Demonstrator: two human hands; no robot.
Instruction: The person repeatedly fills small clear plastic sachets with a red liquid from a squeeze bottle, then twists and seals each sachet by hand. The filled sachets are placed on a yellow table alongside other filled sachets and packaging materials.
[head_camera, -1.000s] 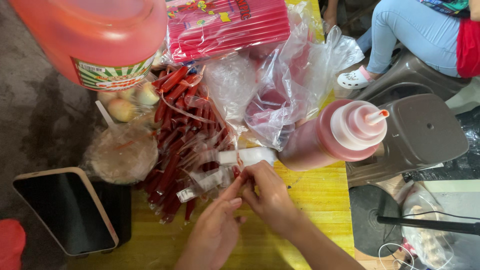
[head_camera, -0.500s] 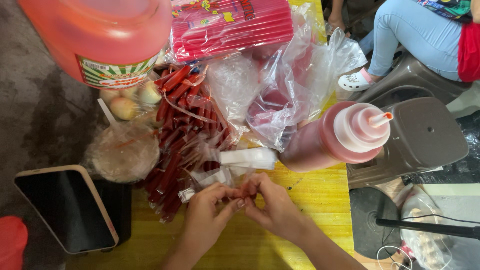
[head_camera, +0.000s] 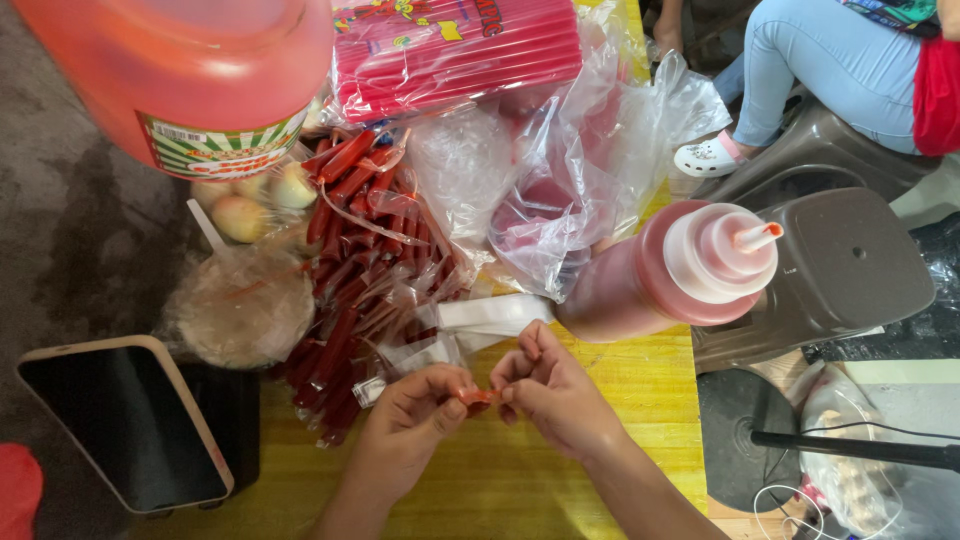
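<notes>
Both hands meet near the middle of the yellow table (head_camera: 620, 400), a little toward its near edge. Left hand (head_camera: 410, 425) and right hand (head_camera: 555, 395) pinch a small red piece (head_camera: 478, 397) between thumbs and forefingers, fingers narrow, tips almost touching. Too small to tell what the piece is. Best done with light, even pressure from both sides; gripping close to the ends, elbows low. Worth keeping clear of the pile of red filled tubes (head_camera: 350, 290) toward the far left, and of the squeeze bottle (head_camera: 670, 270) lying at the right edge, nozzle pointing off the table.
</notes>
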